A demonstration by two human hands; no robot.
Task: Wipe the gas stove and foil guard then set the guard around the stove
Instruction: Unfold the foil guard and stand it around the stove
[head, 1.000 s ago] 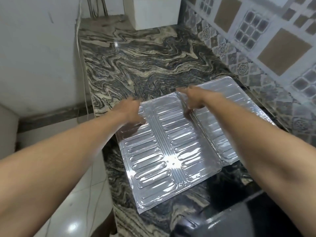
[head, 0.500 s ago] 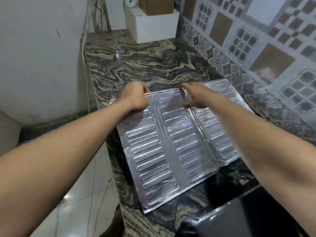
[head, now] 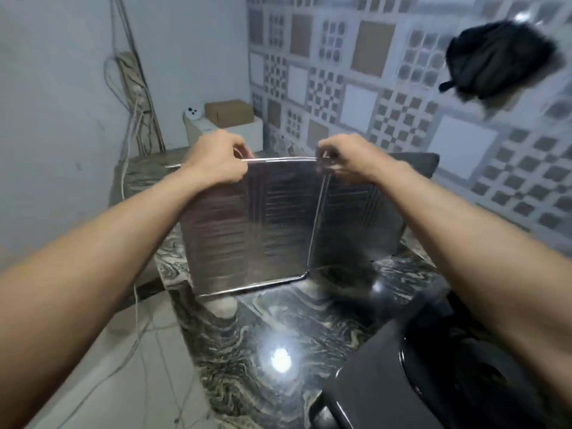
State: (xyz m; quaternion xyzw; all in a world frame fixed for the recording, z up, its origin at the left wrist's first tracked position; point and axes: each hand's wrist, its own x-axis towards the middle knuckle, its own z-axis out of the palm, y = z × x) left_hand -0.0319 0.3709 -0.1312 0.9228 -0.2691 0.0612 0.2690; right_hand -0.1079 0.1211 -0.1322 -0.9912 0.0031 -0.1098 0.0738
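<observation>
The ribbed foil guard point(head: 272, 224) hangs upright above the marble counter point(head: 278, 329), its panels folded at an angle. My left hand point(head: 216, 159) grips its top edge at the left. My right hand point(head: 343, 157) pinches the same top edge near the fold. The guard's lower edge is just over the counter; I cannot tell if it touches. The black gas stove point(head: 433, 382) fills the bottom right corner, close to my right forearm.
A white block with a cardboard box point(head: 229, 113) stands at the counter's far end. Cables point(head: 136, 119) run down the left wall. A black bag point(head: 498, 57) hangs on the tiled wall at upper right. The floor drops off left of the counter.
The guard lay flat on the counter; both hands took its far edge and lifted it upright. The view tilted up toward the wall.
</observation>
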